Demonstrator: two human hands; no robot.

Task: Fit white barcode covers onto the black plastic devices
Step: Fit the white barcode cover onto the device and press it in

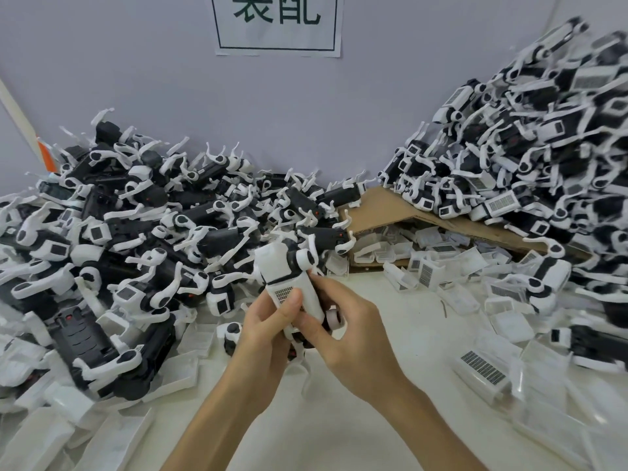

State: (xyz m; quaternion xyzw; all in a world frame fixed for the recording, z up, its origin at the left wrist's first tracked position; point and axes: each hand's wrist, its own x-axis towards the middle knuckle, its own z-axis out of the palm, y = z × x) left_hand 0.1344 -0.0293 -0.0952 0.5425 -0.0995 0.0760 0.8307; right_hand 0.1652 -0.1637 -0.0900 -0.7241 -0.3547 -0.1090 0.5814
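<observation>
Grey wall point(136, 69) behind our table point(401, 338) carries a paper sign point(277, 25); its second character reads 配, tops cropped. Between two heaps of devices point(136, 232), our left hand point(268, 322) and right hand point(345, 336) curl round one black device point(293, 257), left thumb pressing its white barcode cover point(307, 294).

Head view, looking down, close over table point(390, 341).

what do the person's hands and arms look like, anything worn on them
Both are bare. The left hand and the right hand have no gloves, and no rings show on the fingers in view. The nails that show look short and unpainted. The left forearm and the right forearm are uncovered down to the picture's bottom edge: no sleeve, watch or wristband in view.
</observation>
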